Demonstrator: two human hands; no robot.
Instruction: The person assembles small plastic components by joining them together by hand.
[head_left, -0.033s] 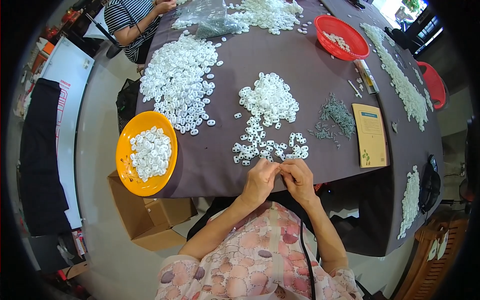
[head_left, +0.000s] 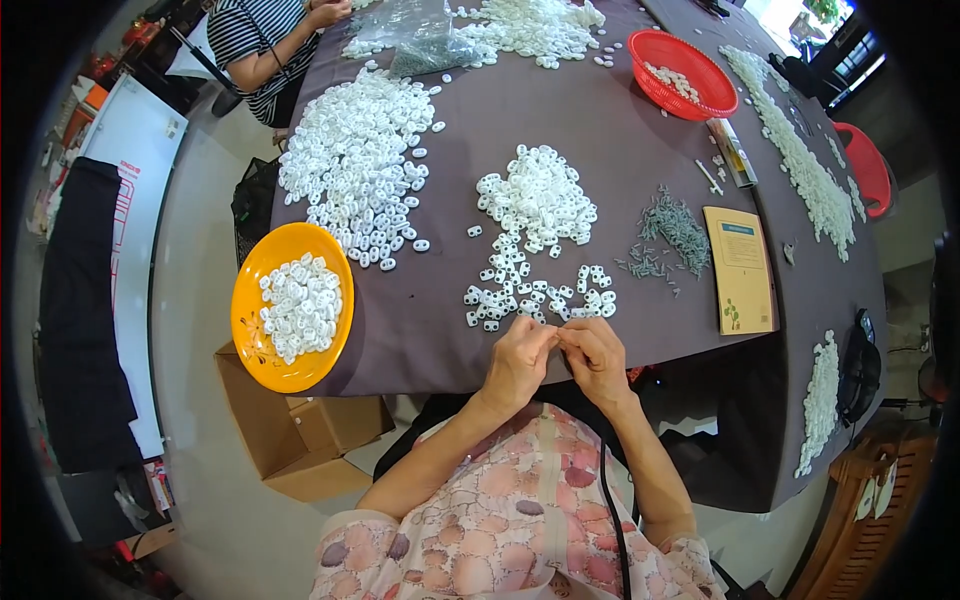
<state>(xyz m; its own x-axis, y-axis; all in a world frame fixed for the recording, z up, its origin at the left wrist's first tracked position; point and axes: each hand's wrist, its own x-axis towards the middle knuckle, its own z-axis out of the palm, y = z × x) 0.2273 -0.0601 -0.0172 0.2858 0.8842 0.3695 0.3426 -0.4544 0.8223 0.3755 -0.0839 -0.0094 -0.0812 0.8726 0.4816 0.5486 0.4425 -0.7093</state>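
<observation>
My left hand (head_left: 520, 362) and my right hand (head_left: 597, 355) meet at the near edge of the table covered in dark purple cloth (head_left: 440, 330). Their fingertips are pinched together on a small white plastic piece that the fingers mostly hide. Just beyond the fingers lies a loose scatter of white plastic pieces (head_left: 535, 295), and behind it a bigger heap of the same pieces (head_left: 538, 198). To the right of the heap sits a small pile of thin grey metal parts (head_left: 675, 228).
An orange plate (head_left: 250, 330) with white pieces overhangs the left table edge. Further off are a large white heap (head_left: 355, 160), a red basket (head_left: 690, 50), a yellow booklet (head_left: 745, 265) and a second red basket (head_left: 870, 165). A cardboard box (head_left: 300, 430) stands on the floor. Another person (head_left: 265, 40) sits at the far left.
</observation>
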